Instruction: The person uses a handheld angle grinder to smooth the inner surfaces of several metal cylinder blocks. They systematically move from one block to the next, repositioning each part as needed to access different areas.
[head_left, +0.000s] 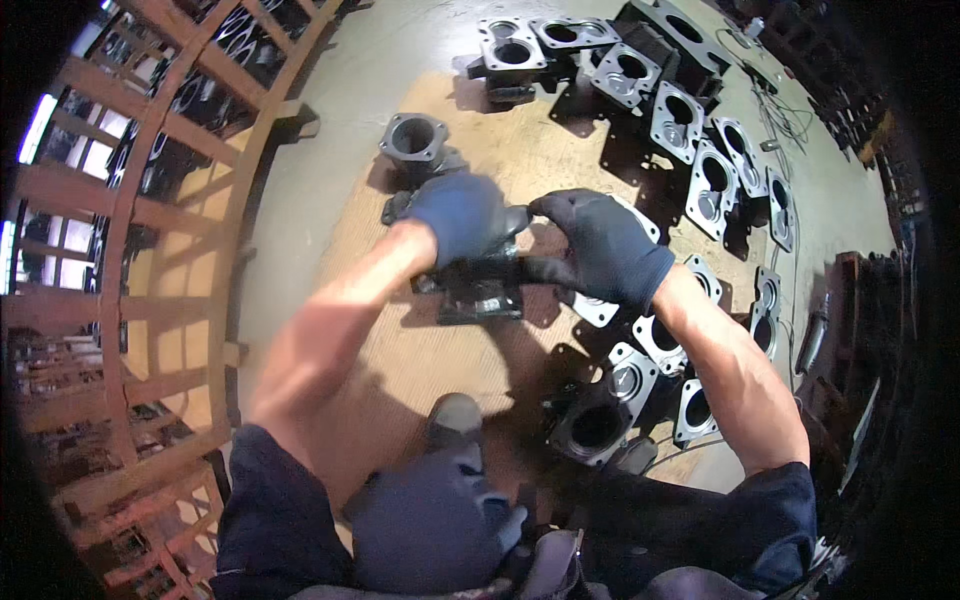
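From my station I see the dark casting (482, 303) at the frame's centre, on the wooden board (400, 345). My right hand (608, 248) is at its right side, thumb and forefinger spread apart; whether they grip it, I can't tell. My left hand (458, 218), above it, is blurred, its fingers unreadable. I'd brace the casting firmly with the right and work slowly with the left, clear of edges.
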